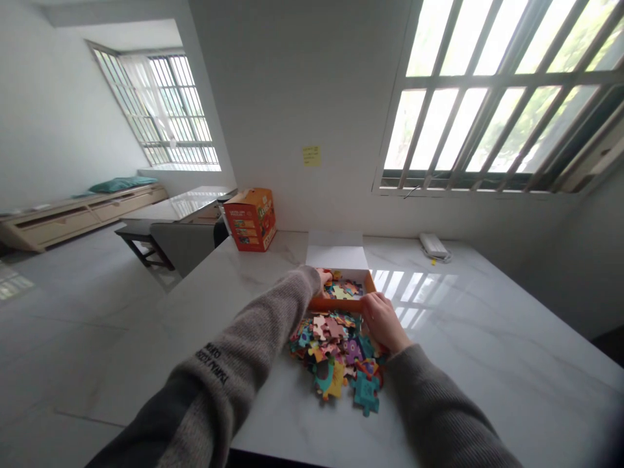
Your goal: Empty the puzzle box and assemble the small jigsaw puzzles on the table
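Between the two hands sits a shallow cardboard box with orange walls and a pale interior (336,304), open, with some colourful jigsaw pieces (340,291) lying inside. At its left end is the left hand (325,277), partly hidden by its grey knitted sleeve (273,312); its fingers look curled, but I cannot tell whether they grip the wall or a piece. The right hand (383,318) is bent nearly closed over the near right corner, seemingly holding the box there. Just nearer than both hands, between the forearms, spreads a loose heap of multicoloured cardboard puzzle pieces (336,351), a teal piece (365,393) at its near edge. The step in hand looks like shifting pieces between box and heap, probably emptying the box. The next move likely calls for a steady right-hand hold while the left works the remaining pieces out, without scattering the heap below.
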